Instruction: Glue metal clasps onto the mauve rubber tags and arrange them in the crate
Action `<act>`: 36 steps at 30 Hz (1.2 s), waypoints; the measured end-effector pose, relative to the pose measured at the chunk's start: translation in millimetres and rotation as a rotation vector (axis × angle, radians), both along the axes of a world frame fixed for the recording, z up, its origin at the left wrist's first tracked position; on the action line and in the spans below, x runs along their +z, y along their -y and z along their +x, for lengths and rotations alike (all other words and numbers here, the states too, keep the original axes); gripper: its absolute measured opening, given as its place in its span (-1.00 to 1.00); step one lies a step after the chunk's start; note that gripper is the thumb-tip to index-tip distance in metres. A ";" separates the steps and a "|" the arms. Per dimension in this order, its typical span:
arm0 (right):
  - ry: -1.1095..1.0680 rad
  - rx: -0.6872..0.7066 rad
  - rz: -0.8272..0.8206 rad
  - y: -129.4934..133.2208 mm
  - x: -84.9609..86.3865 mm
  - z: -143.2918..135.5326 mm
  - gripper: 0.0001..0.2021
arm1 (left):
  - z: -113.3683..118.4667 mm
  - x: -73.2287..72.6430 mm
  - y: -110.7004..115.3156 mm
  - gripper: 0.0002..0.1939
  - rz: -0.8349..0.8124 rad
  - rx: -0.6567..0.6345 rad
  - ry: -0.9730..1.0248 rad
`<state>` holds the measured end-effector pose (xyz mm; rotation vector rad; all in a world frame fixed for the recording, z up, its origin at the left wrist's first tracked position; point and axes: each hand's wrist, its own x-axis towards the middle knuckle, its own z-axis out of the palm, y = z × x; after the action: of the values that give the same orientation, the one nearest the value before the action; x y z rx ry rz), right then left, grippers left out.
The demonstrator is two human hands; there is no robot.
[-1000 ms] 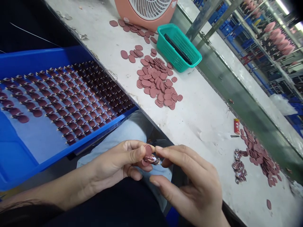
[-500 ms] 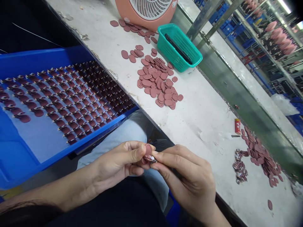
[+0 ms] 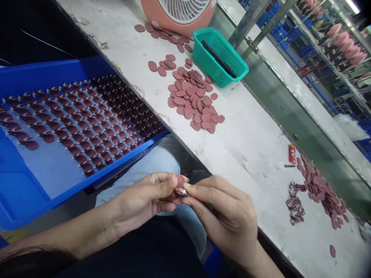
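Observation:
Above my lap, my left hand (image 3: 156, 195) pinches a small maroon oval disc (image 3: 180, 181) between thumb and fingers. The fingertips of my right hand (image 3: 222, 210) close on a small glossy maroon-and-white piece (image 3: 181, 192) that sits against the disc's lower edge. Fingers hide much of both parts, and I cannot tell whether they are joined. To the left, a blue tray (image 3: 87, 181) holds rows of maroon pieces (image 3: 81, 137), each with a disc and a small dark-and-white part. A large pile of maroon discs (image 3: 193, 96) lies on the white table (image 3: 232, 154).
An orange fan (image 3: 179, 17) stands at the table's back, beside a green basket (image 3: 220, 58) containing a dark bar. Farther right lie a small red-and-yellow packet (image 3: 292, 154), a cluster of glossy small parts (image 3: 295, 204) and another disc pile (image 3: 321, 189).
My right hand has shifted slightly left, and the glossy piece has moved a little left with its fingertips. My left hand stays nearly in place, still pinching the disc.

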<state>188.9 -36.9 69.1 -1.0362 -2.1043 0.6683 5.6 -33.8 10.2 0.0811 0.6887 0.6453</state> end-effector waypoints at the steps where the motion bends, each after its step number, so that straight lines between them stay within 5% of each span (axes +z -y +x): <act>1: -0.001 -0.001 0.001 0.0 -0.4 -0.1 -0.83 | 0.4 0.4 -0.3 -0.64 -0.006 0.001 -0.002; 32: -0.045 0.050 -0.102 -22.8 -16.0 -12.0 -0.90 | -14.5 -12.1 -6.6 -0.59 -0.018 0.065 0.053; 36: -0.036 0.019 -0.056 -29.4 -18.4 -15.3 -0.87 | -19.4 -10.9 -16.2 -0.45 0.032 0.066 0.083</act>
<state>173.7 -7.6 50.7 -1.0289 -2.0774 0.7535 -13.8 -17.6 -0.7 0.0611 0.6025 0.7189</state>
